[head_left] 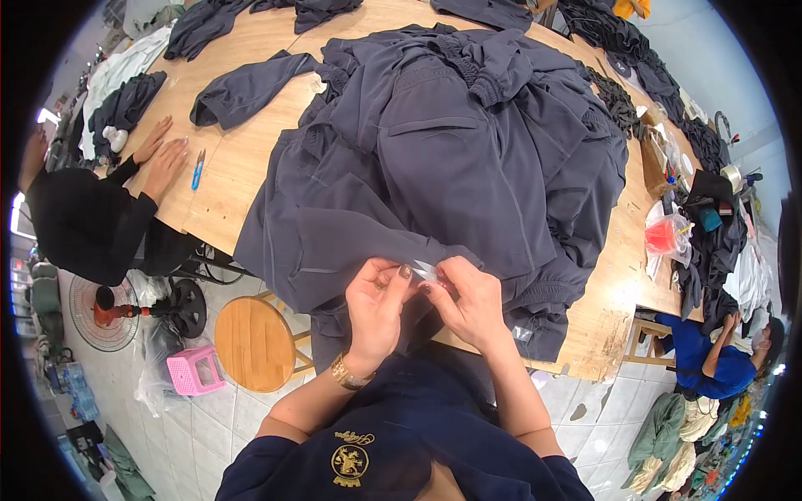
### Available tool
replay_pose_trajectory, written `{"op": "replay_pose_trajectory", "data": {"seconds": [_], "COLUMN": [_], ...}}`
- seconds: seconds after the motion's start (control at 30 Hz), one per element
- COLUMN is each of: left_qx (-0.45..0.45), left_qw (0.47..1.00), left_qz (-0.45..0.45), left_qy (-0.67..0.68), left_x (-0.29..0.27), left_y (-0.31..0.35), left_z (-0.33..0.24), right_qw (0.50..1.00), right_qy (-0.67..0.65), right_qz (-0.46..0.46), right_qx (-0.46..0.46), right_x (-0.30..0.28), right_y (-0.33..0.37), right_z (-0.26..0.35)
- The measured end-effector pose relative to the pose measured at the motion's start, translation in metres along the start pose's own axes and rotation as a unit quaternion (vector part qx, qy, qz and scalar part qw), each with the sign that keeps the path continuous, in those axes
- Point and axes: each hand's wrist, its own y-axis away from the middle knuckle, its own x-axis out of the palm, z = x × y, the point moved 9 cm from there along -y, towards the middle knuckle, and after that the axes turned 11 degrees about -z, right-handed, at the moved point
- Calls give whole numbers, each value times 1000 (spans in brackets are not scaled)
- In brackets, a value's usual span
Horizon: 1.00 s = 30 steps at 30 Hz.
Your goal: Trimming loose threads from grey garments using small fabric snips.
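A pile of dark grey trousers (pixel 451 167) with elastic waists and a slit back pocket covers the near part of the table. At its near edge my right hand (pixel 472 301) is closed around small thread snips (pixel 423 270), whose silver blades point left toward my other hand. My left hand (pixel 376 309) is closed in a pinch on the cloth at the pile's near edge, right beside the blades. Any thread between its fingertips is too small to make out. The snips' handle is mostly hidden in my right palm.
Blue-handled snips (pixel 198 169) lie on the wooden table (pixel 238 159) near another person's hands (pixel 167 163). A round wooden stool (pixel 255 344), a pink plastic stool (pixel 195 370) and a fan (pixel 104 313) stand at left. A red drink bag (pixel 666 235) sits at the right edge.
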Motion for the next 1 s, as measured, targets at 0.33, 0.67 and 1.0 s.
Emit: {"op": "replay_pose_trajectory", "data": {"seconds": [0.33,0.67,1.0], "left_qx": [2,-61,-53], "left_qw": [1000,997,998], "left_qz": [-16,-20,-16], "left_qy": [-20,53,11], "left_x": [1,4,3], "left_y": [1,-1,-6], "left_z": [-2,-1,0], "right_qw": [1000,974,990], "right_qy": [-4,-157,-54], "right_qz": [-12,-63,-97], "right_qx": [-2,149,-92], "right_x": [0,-2,-6], "right_y": [0,7,-3], "right_z": [-2,-30,17]}}
